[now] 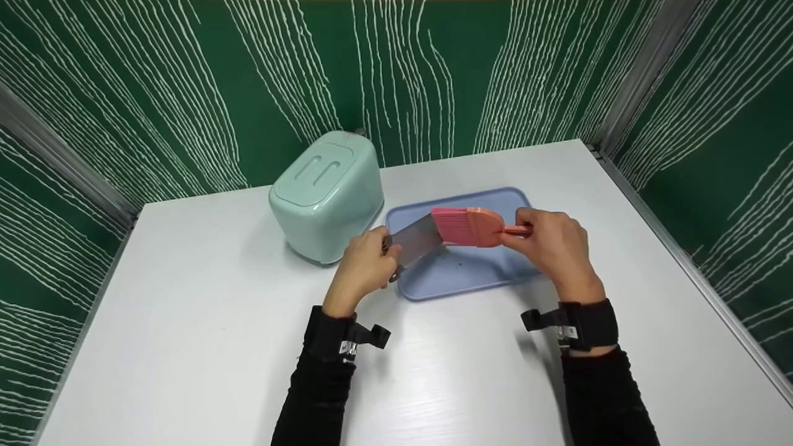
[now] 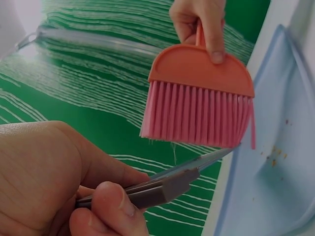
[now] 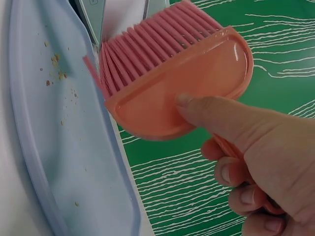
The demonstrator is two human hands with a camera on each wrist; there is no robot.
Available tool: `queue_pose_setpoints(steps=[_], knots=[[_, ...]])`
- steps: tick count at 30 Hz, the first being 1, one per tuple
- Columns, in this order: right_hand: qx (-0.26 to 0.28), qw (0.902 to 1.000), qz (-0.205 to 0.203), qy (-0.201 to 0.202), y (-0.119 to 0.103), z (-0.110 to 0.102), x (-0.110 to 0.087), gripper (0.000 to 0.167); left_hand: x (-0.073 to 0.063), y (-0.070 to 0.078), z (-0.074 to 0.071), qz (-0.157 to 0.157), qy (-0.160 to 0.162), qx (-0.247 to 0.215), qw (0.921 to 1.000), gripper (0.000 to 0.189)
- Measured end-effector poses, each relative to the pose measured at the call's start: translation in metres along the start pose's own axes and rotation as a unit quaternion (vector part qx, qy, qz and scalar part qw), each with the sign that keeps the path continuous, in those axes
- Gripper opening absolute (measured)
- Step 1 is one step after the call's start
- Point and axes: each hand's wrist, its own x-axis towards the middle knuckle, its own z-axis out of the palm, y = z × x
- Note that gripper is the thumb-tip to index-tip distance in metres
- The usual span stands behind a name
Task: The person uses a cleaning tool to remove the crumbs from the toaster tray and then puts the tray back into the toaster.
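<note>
My left hand (image 1: 365,260) pinches the dark end of a thin grey metal crumb tray (image 1: 414,241), which is tilted over the blue tray. My right hand (image 1: 557,243) grips the handle of a small orange brush (image 1: 486,228), its thumb lying on the brush's back in the right wrist view. The pink bristles (image 1: 454,227) overlap the crumb tray's far end in the head view. Below them, the blue tray (image 1: 452,290) lies on the table. Brown and yellow crumbs (image 2: 275,156) are scattered on it.
A mint green toaster (image 1: 328,198) stands on the white table (image 1: 204,322), just left of the blue tray. Green panels (image 1: 421,80) with white streaks rise behind the table and at both sides.
</note>
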Motion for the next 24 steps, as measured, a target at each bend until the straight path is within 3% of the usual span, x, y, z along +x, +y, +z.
queue_pose_setpoints(steps=[7,12,19,24], knots=[[-0.009,0.9985,0.043,0.035,0.001,-0.002,0.000,0.044,0.000,0.000,0.000,-0.005,0.010,0.007,0.9999,0.014],[0.005,0.9962,0.049,0.072,-0.002,0.000,0.002,0.035,0.000,0.000,0.000,-0.005,0.016,0.009,0.9998,0.014],[0.032,0.9912,0.046,0.120,-0.011,0.005,0.004,0.036,0.000,0.000,0.002,0.007,0.018,0.018,0.9997,0.016],[0.033,0.9901,0.040,0.131,-0.017,0.011,0.004,0.035,-0.001,0.001,0.003,0.012,0.020,0.016,0.9996,0.015]])
